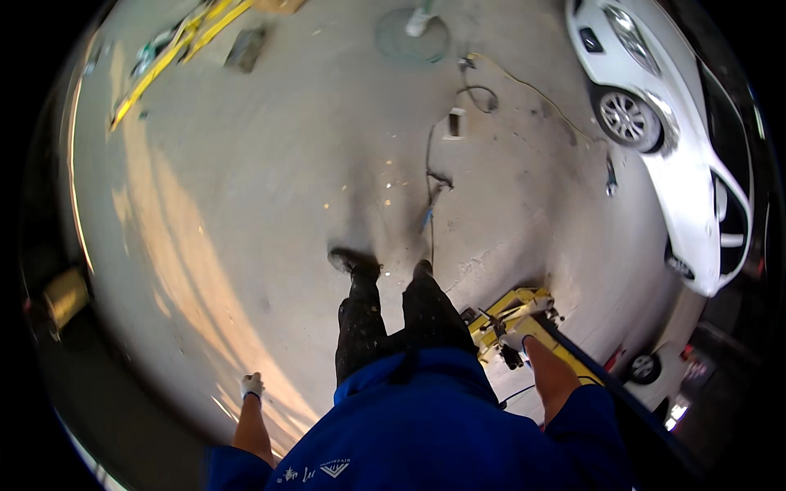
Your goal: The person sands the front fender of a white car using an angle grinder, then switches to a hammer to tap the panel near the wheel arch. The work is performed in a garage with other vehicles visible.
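Observation:
My left hand, in a pale work glove, hangs at my left side over the floor. Its fingers are curled in and nothing shows in them. On my right, my gloved right hand is over a yellow metal frame with dark fittings. The fingers seem closed around a dark object, which is too small and blurred to name. A thin blue hose or cable curves close to my right forearm.
A white car stands at the right. Ahead, a dark hose and a yellow cord lie on the concrete floor near a small pale box. At the far left are a yellow frame and a dark block.

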Action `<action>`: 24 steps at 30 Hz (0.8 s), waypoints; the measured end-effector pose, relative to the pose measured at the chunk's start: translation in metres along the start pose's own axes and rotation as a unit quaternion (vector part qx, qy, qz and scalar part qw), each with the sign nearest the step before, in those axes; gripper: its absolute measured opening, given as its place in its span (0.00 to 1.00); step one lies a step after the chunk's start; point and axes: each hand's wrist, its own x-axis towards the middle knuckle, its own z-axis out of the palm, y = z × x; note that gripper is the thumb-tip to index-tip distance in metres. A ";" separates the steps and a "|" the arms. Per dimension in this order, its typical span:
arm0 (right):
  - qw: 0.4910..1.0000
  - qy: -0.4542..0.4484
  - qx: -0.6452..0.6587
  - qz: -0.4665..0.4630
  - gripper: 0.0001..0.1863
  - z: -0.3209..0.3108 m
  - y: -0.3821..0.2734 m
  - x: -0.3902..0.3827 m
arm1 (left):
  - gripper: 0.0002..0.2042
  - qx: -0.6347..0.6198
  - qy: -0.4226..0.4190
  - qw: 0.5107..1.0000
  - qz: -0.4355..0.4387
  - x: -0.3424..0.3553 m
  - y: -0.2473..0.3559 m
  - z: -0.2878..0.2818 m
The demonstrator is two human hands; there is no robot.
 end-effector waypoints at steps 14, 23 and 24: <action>0.911 0.002 0.375 -0.173 0.14 -0.051 0.158 0.025 | 0.12 0.260 -0.120 0.670 0.685 -0.458 0.429 0.375; 0.860 0.040 0.466 -0.203 0.13 -0.102 0.239 0.119 | 0.24 0.548 -0.071 0.572 0.606 -0.416 0.514 0.485; 0.884 0.080 0.409 -0.210 0.13 -0.114 0.224 0.136 | 0.38 0.606 -0.130 0.586 0.522 -0.398 0.535 0.477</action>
